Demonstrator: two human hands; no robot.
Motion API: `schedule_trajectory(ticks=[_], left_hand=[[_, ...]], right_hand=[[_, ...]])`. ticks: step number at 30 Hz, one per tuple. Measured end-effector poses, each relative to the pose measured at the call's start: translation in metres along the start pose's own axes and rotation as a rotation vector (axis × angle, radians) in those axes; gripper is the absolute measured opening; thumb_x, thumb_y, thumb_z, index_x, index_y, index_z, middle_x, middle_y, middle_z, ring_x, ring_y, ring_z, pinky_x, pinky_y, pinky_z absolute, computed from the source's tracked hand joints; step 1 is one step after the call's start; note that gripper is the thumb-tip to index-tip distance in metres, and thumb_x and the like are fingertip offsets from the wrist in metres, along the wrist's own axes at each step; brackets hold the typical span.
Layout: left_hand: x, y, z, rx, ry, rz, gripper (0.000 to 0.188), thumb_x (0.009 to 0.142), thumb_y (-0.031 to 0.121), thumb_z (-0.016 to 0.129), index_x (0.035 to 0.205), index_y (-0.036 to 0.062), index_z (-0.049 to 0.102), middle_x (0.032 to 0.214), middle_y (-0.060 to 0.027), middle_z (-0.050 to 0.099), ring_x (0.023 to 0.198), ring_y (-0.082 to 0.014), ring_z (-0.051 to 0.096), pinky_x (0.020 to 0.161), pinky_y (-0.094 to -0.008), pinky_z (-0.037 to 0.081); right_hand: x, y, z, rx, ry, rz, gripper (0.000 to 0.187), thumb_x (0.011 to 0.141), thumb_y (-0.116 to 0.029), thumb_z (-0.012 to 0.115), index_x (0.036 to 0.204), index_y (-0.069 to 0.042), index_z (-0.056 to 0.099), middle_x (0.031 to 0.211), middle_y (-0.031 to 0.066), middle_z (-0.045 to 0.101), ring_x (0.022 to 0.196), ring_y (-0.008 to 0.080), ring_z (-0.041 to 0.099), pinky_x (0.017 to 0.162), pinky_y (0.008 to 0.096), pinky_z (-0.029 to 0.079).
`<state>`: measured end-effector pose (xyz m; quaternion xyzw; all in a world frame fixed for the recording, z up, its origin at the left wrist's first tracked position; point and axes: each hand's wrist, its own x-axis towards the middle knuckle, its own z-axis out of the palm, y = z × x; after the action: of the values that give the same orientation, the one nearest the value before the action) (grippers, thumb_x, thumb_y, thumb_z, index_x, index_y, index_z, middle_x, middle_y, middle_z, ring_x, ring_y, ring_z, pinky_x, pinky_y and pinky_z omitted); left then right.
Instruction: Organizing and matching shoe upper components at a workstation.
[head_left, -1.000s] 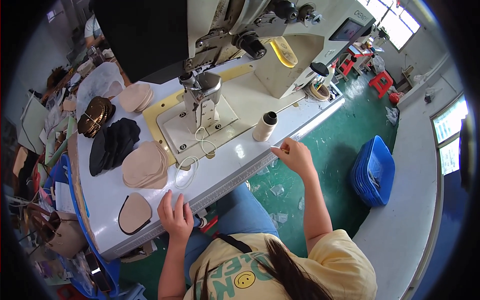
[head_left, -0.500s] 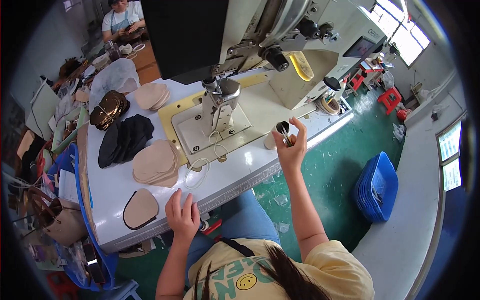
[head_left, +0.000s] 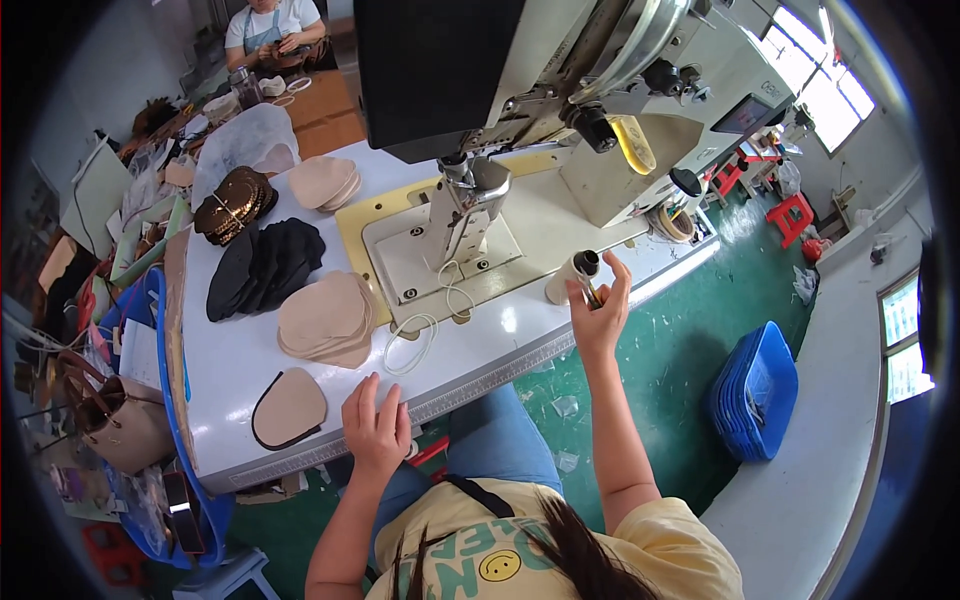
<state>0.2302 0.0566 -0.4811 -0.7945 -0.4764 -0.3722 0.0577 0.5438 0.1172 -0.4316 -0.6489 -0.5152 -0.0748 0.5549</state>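
My right hand point(head_left: 600, 315) is closed around a slim, shiny metal tool point(head_left: 592, 294), mostly hidden by the fingers; its kind cannot be made out. Beside it stands a pale cylinder with a dark top point(head_left: 562, 287), at the table's front edge. My left hand point(head_left: 376, 425) holds nothing, its fingers apart and resting on the front edge. Left of it lies a beige rounded piece point(head_left: 292, 405) on a black one. A loop of white cord point(head_left: 410, 350) lies just beyond my left fingers, near a stack of beige pieces point(head_left: 322, 322).
A sewing machine point(head_left: 478, 215) rises from the table's middle. Black pieces point(head_left: 262, 268), bronze sequined pieces point(head_left: 232, 208) and more beige pieces point(head_left: 325, 183) lie at the left. Blue baskets point(head_left: 755, 392) are stacked on the floor at right. Another person point(head_left: 275, 35) works far left.
The view has shifted, so the table sits slightly differently in the picture. My right hand stays by the pale cylinder with the metal tool; my left hand remains at the table edge.
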Motion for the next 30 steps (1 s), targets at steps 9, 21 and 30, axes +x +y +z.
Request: schedule_trajectory(ticks=[9, 21, 30], left_hand=[[0.039, 0.04, -0.016, -0.437, -0.072, -0.14, 0.054, 0.075, 0.008, 0.069, 0.125, 0.0011, 0.05, 0.131, -0.0228, 0.044, 0.117, -0.039, 0.046, 0.097, -0.0441, 0.038], [0.026, 0.048, 0.014, -0.892, -0.127, -0.403, 0.079, 0.067, 0.006, 0.077, 0.134, -0.0041, 0.036, 0.111, -0.0159, 0.058, 0.1, -0.024, 0.06, 0.089, -0.0337, 0.045], [0.024, 0.055, 0.013, -0.831, -0.273, -0.47, 0.045, 0.067, 0.006, 0.077, 0.104, 0.0008, 0.052, 0.097, -0.0106, 0.06, 0.088, -0.02, 0.06, 0.082, -0.0329, 0.047]], right_hand=[[-0.004, -0.065, 0.002, 0.408, -0.504, 0.27, 0.048, 0.07, -0.007, 0.076, 0.114, -0.006, 0.057, 0.087, -0.0002, 0.062, 0.055, 0.0025, 0.04, 0.049, 0.0192, 0.036], [-0.024, -0.079, -0.01, 0.685, -0.843, 0.069, 0.041, 0.076, -0.013, 0.073, 0.112, -0.005, 0.054, 0.093, 0.01, 0.062, 0.075, 0.0205, 0.063, 0.062, 0.0323, 0.051], [0.0, -0.007, -0.013, 0.445, -0.396, 0.106, 0.004, 0.083, 0.003, 0.057, 0.084, 0.004, 0.061, 0.07, 0.0108, 0.063, 0.062, 0.0164, 0.061, 0.057, 0.0276, 0.047]])
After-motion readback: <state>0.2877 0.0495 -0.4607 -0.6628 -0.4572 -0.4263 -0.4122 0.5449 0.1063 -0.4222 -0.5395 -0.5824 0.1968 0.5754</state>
